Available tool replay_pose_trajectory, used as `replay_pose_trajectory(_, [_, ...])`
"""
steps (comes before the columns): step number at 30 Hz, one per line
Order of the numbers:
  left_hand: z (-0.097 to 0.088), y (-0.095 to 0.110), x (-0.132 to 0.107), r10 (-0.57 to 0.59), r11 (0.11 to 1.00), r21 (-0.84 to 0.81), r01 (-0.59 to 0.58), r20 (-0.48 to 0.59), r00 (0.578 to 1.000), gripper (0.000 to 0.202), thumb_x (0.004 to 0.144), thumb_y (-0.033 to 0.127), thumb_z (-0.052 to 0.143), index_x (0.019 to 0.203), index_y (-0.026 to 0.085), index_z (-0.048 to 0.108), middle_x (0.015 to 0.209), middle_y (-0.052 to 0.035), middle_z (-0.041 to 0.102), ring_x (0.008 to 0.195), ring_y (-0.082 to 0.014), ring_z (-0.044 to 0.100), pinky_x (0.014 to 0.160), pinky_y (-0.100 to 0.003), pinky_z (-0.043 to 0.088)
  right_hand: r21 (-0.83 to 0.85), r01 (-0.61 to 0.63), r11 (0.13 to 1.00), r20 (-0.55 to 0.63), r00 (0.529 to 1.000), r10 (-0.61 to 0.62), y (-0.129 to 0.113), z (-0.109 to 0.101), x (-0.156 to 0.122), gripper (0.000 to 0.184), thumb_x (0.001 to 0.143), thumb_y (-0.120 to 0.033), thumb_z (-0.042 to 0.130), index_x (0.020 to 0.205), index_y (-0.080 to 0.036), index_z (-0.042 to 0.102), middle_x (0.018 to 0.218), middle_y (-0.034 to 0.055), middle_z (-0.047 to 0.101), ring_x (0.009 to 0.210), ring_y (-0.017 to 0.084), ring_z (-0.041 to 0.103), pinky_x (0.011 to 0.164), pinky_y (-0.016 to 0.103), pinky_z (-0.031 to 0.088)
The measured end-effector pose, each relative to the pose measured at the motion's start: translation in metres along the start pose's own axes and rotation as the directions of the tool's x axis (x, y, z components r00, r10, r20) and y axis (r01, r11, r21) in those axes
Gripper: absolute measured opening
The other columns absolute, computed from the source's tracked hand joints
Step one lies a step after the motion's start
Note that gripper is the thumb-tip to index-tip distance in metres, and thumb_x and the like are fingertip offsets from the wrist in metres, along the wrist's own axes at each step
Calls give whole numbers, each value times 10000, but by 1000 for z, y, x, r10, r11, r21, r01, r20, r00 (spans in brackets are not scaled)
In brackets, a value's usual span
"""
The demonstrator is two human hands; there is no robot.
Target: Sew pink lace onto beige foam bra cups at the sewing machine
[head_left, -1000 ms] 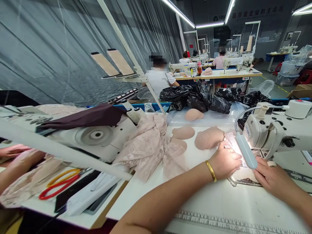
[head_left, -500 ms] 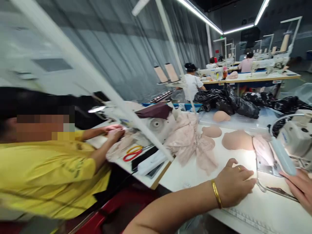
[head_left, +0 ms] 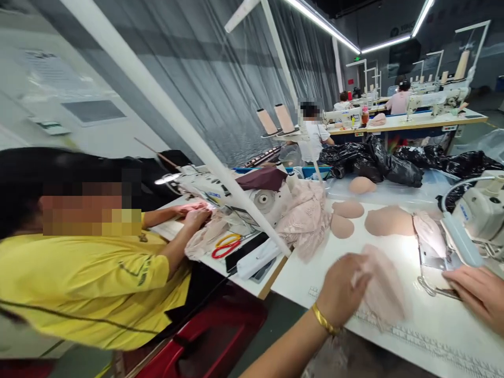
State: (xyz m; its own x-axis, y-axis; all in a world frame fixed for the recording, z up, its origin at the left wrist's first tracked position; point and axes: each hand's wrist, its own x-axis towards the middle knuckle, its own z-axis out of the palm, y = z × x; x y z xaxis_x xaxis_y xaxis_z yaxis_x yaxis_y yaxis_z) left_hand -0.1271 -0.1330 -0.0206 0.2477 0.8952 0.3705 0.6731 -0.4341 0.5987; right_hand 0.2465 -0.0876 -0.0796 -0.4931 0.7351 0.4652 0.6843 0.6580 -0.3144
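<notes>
My left hand [head_left: 346,283], with a gold bangle at the wrist, is closed on a pale pink lace piece [head_left: 384,291] that hangs over the table's front edge; both are blurred by motion. My right hand [head_left: 478,294] lies beside the sewing machine's [head_left: 478,215] needle plate with its fingers stretched out, partly cut off by the frame. Another pale pink fabric piece [head_left: 430,231] lies at the machine's needle area, joined to or touching a beige moulded bra cup [head_left: 388,220]. Further loose cups [head_left: 342,226] lie to its left.
A heap of pink lace [head_left: 301,215] lies at the table's left side. A co-worker in yellow [head_left: 102,283] sews at the left machine, near red-and-yellow scissors [head_left: 226,245]. Black plastic bags [head_left: 370,157] lie behind. A slanting white pole [head_left: 173,115] crosses the left. A red chair [head_left: 205,336] stands below.
My left hand, bare of fabric before, has moved left and toward me and now holds a lace piece. That lace has left the spot beside the loose cups. The view has shifted slightly.
</notes>
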Motion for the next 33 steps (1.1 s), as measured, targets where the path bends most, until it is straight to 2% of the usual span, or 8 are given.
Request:
replay_pose_trajectory(5, [10,-24,49,-379,925,-13,379,14,925,274,740,391,783,858,185,646,942,-66,617,864,-247,567,878,-446,482,154,-237,959,279,942,188,-70,-1,50,318,1045,-483,435,1103,-302,690,966,59,707,888,252,658,726,381,526])
replay_pose_trajectory(12, [27,-14,51,-276,898,-324,299,118,954,262,722,218,691,669,205,434,955,-42,628,934,-209,584,852,-328,464,215,-411,886,215,905,368,-95,46,99,182,902,-397,553,817,-242,593,840,65,647,848,279,609,742,406,457])
replay_pose_trajectory(17, [33,-11,35,-292,776,-540,327,152,944,490,852,473,628,705,232,227,723,40,471,670,-115,484,637,-231,406,369,-421,828,274,901,337,-101,30,88,291,982,-477,461,864,-255,607,813,19,649,760,213,608,680,332,475])
replay_pose_trajectory(20, [31,-9,29,-264,739,-577,349,229,937,515,837,578,670,732,231,303,647,79,379,577,-90,392,557,-211,349,521,-481,705,305,876,374,-101,15,69,369,974,-593,512,891,-258,642,884,20,659,801,208,602,705,318,471])
replay_pose_trajectory(22, [23,-8,32,-172,828,-464,314,322,931,432,874,580,664,817,209,451,680,61,487,596,-102,468,563,-216,399,616,-532,581,338,845,416,-97,12,59,396,958,-627,543,892,-250,644,881,22,648,818,210,593,725,318,464])
replay_pose_trajectory(25, [2,-18,54,-145,989,75,129,263,954,300,958,452,637,1111,200,581,1001,-34,680,885,-169,649,785,-284,531,677,-594,435,402,793,457,-90,13,53,442,934,-664,563,860,-231,616,756,14,602,782,214,585,688,319,446])
replay_pose_trajectory(28, [-14,-40,83,-224,908,382,171,100,969,309,930,230,654,1226,166,596,1281,-152,635,1210,-295,590,1035,-445,466,713,-607,350,413,767,491,-88,14,58,477,908,-696,579,811,-229,574,685,1,567,710,200,554,622,313,408])
replay_pose_trajectory(33, [-15,-67,104,-271,806,564,179,84,959,192,916,71,535,985,136,703,1059,-169,707,1069,-319,657,936,-442,501,735,-591,332,408,777,479,-92,10,64,460,909,-677,596,848,-221,615,765,19,636,691,183,530,643,320,415])
